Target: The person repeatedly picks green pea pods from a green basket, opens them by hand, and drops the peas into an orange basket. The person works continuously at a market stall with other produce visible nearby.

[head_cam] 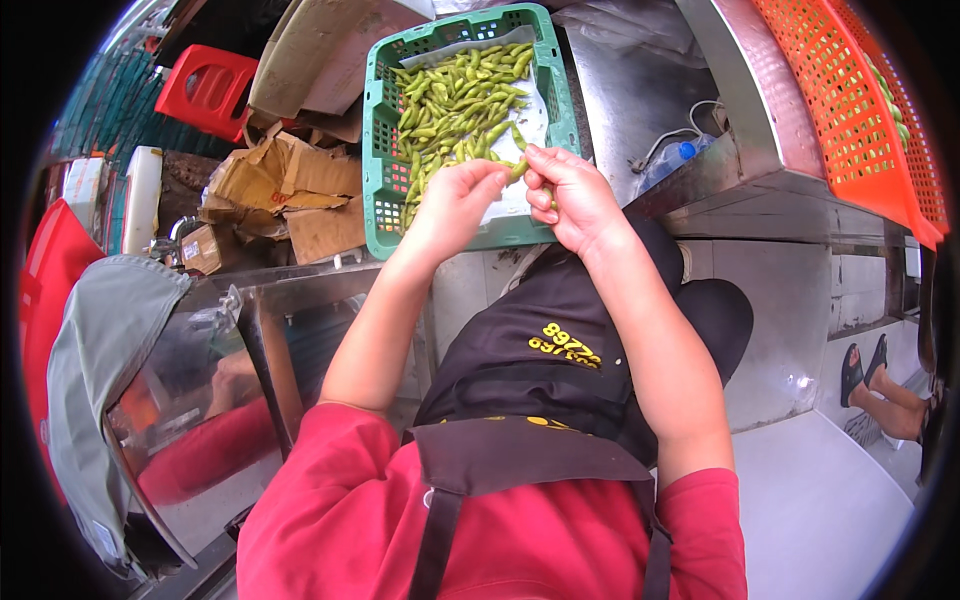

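Observation:
Green edamame pods [457, 97] lie heaped on a white liner [531, 112] in a green plastic crate [373, 161] before me. Over the crate's near side, my left hand [463, 196] pinches one end of an edamame pod [517, 171] between thumb and fingers. My right hand [570, 193] holds the other end, with its fingers curled. Part of another pod [553, 199] shows under those curled fingers. Just above the right fingertips is one more pod [518, 137]; whether the hand touches it I cannot tell.
Crumpled cardboard [289, 176] and a red plastic stool [206, 90] are left of the crate. An orange perforated basket [847, 97] with pods stands at right on a metal counter. A plastic bottle [667, 161] lies underneath. Another person's feet [870, 371] show far right.

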{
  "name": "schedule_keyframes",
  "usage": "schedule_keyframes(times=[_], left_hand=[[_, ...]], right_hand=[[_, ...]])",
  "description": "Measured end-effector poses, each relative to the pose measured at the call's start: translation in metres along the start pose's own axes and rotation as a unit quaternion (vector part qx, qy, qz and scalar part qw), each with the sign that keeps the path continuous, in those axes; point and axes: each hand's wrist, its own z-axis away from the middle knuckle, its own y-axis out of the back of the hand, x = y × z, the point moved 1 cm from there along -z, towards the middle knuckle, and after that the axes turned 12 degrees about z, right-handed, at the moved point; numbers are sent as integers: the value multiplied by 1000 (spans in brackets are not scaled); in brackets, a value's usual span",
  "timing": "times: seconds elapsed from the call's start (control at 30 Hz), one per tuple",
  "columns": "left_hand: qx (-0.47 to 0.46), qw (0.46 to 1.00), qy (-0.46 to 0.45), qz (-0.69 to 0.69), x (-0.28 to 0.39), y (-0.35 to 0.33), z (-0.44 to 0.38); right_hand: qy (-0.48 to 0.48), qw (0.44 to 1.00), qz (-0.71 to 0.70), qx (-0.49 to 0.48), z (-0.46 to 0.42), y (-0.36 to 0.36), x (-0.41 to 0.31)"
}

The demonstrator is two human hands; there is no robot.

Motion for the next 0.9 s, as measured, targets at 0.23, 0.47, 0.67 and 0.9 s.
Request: schedule_keyframes(times=[0.23,0.47,0.67,0.9], left_hand=[[-31,996,-26,-81,2,0,4],[-45,975,130,175,2,-7,7],[-65,960,155,224,-4,1,8],[-47,970,-82,-225,1,-1,12]], right_hand=[[-14,999,39,7,1,-1,1],[0,998,35,-54,-2,5,0],[-28,993,25,-114,-3,5,3],[-16,997,78,-16,-2,-8,10]])
